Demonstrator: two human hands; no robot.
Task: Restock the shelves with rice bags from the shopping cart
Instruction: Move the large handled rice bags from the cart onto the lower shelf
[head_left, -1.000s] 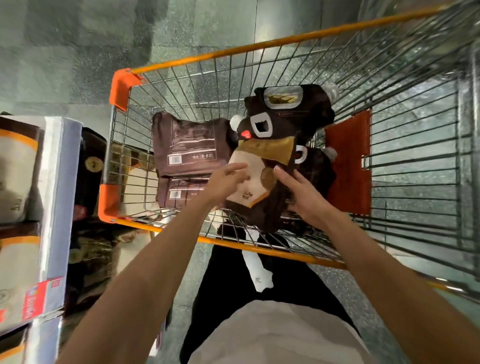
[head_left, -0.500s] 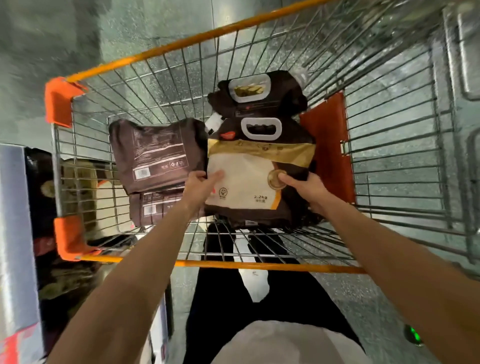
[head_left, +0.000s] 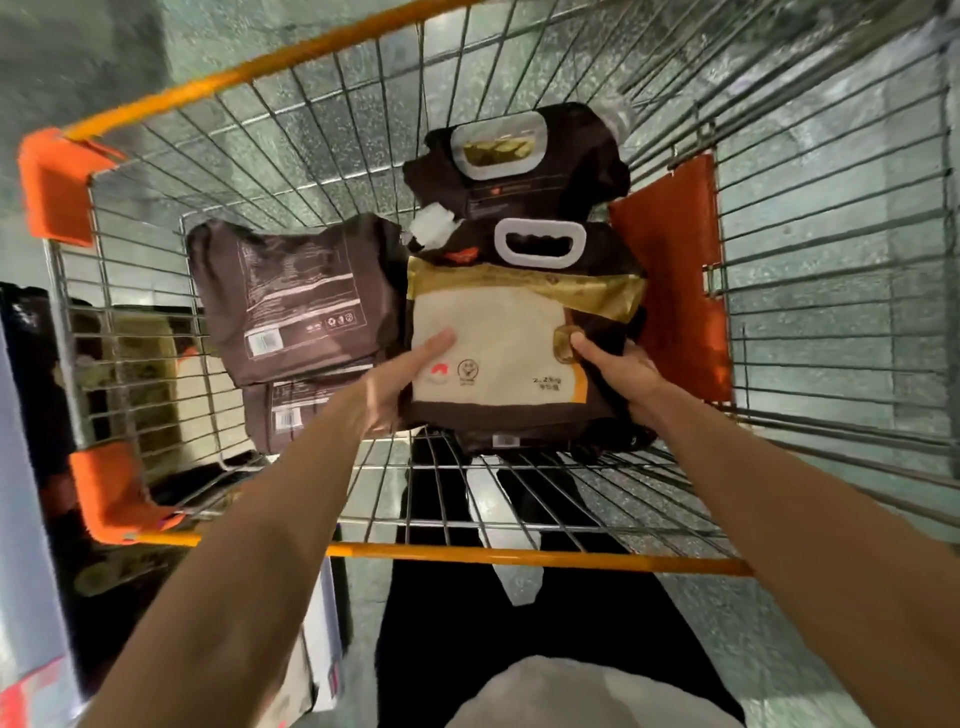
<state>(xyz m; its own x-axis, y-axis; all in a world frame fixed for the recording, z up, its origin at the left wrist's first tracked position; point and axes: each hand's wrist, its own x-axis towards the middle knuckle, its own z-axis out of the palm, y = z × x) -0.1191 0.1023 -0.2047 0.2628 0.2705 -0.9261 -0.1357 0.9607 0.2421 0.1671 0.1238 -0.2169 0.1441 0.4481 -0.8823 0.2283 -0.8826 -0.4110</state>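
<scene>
At the far left I see a shelf (head_left: 31, 467), its dark packs blurred. The cart (head_left: 363, 551) fills most of my view. Against its left side two brown bags lie stacked, backs up: the top bag (head_left: 291, 296) over the lower bag (head_left: 291, 415). My left hand (head_left: 400, 384) grasps the front bag (head_left: 498, 343) at its left edge, thumb flat on the cream panel, fingers tucked behind. That bag is in the cart's middle, facing me, handle cutout at its far end. My right hand (head_left: 618, 379) grasps its right edge, thumb on the gold seal. The far bag (head_left: 519, 161) touches its top. An orange flap (head_left: 675, 280) hangs just beside it.
</scene>
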